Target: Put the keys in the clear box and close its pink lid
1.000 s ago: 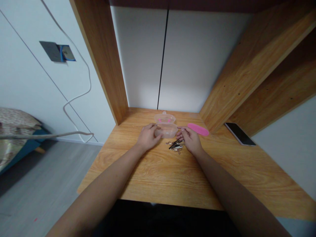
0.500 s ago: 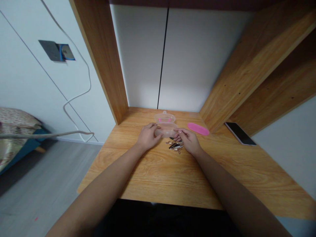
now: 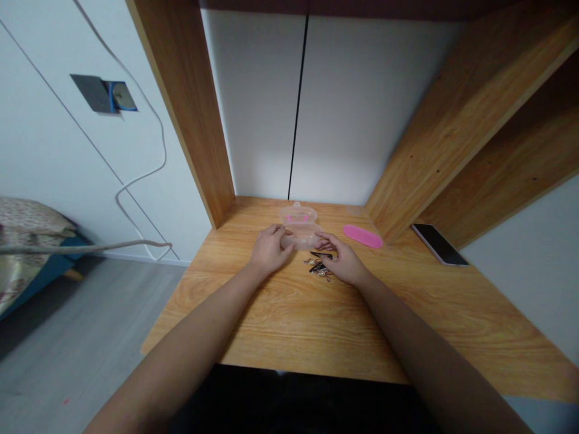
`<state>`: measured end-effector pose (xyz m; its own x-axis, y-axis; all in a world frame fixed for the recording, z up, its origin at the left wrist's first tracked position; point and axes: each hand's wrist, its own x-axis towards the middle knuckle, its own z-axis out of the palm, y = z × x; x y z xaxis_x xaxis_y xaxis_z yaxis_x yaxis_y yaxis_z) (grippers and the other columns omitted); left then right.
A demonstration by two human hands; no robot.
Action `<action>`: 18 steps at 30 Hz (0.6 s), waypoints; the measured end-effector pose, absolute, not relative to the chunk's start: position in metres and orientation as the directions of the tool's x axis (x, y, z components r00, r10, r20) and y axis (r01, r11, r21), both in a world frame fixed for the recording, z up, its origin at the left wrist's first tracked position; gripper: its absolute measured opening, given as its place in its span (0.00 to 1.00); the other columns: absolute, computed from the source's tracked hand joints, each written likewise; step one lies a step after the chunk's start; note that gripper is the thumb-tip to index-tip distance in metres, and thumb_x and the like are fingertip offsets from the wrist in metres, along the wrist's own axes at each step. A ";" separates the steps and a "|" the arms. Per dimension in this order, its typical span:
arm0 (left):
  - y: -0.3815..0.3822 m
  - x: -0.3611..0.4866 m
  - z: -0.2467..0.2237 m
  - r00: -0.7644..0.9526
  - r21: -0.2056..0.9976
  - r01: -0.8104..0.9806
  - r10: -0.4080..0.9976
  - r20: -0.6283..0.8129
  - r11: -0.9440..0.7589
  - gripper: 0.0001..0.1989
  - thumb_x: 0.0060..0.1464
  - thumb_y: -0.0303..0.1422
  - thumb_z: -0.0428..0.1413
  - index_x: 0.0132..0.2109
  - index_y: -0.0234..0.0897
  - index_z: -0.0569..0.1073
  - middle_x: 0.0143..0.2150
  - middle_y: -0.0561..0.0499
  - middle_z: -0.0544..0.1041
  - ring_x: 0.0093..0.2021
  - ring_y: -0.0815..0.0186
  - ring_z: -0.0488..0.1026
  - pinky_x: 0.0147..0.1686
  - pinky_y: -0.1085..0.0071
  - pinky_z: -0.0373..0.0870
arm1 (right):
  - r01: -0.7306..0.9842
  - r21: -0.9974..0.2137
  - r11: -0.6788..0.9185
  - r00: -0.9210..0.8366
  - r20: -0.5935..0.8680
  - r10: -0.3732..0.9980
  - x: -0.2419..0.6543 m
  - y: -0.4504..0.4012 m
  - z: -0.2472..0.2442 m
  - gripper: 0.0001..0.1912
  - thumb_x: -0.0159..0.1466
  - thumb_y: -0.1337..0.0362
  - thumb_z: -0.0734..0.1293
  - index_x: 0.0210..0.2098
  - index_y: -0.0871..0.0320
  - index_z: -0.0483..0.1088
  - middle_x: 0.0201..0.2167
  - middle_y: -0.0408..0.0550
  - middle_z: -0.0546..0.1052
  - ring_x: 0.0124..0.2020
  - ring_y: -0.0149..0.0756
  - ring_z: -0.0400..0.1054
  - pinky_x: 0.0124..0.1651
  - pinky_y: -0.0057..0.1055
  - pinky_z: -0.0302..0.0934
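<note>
- We had the wooden table (image 3: 289, 325) across the near side, bare forearms reaching over it.
- Small pile of metal clips (image 3: 322, 271), black and metallic, lay on the table just in front of the clear case (image 3: 304, 236). Too small for us to sort individually.
- Our right hand (image 3: 342, 258) was half open over the pile's right side: thumb low by the clips, fingers forward at the case's right end. We saw nothing in its hold; contact with the case we couldn't confirm.
- Our left hand (image 3: 270, 248) was partly closed on the case's left end, thumb at the front, fingers along the rear.
- Case sat flat between both hands, lid (image 3: 307, 212) open and tipped back, pink marks on it.
- Phone (image 3: 438, 245) lay well apart on the right, dark screen up.
- Pink oval piece (image 3: 362, 236) lay right of the case.
- White back panel (image 3: 335, 120) stood behind everything.
</note>
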<state>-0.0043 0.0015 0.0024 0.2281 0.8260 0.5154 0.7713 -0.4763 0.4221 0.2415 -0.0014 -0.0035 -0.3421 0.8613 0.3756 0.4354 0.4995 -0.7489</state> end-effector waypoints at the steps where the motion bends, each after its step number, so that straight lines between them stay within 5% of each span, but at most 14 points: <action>1: 0.002 -0.005 0.002 0.219 0.427 0.773 0.829 0.515 -0.470 0.15 0.57 0.38 0.58 0.49 0.38 0.77 0.50 0.44 0.76 0.51 0.55 0.74 0.55 0.59 0.71 | 0.426 -0.745 0.514 -0.380 0.368 0.849 0.242 -0.003 -0.003 0.35 0.55 0.73 0.65 0.62 0.51 0.63 0.45 0.49 0.76 0.47 0.39 0.73 0.55 0.42 0.67; 8: 0.001 -0.004 0.003 0.195 0.439 0.779 0.837 0.511 -0.449 0.14 0.57 0.38 0.58 0.48 0.39 0.77 0.50 0.45 0.76 0.50 0.55 0.75 0.54 0.59 0.72 | 0.415 -0.664 0.622 -0.541 0.369 0.756 0.243 -0.010 0.001 0.47 0.52 0.73 0.69 0.69 0.50 0.53 0.51 0.51 0.74 0.53 0.42 0.71 0.59 0.45 0.65; 18: 0.003 -0.004 0.000 0.199 0.435 0.777 0.834 0.514 -0.454 0.14 0.57 0.39 0.58 0.48 0.39 0.77 0.51 0.44 0.76 0.52 0.55 0.75 0.55 0.59 0.71 | 0.362 -0.703 0.612 -0.538 0.379 0.753 0.239 -0.011 -0.002 0.42 0.56 0.72 0.69 0.68 0.48 0.56 0.48 0.50 0.75 0.44 0.37 0.72 0.51 0.40 0.69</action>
<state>-0.0040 0.0035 0.0002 0.1989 0.8343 0.5142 0.7775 -0.4538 0.4355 0.2390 -0.0108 -0.0018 -0.5382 0.7529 0.3787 0.3618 0.6123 -0.7030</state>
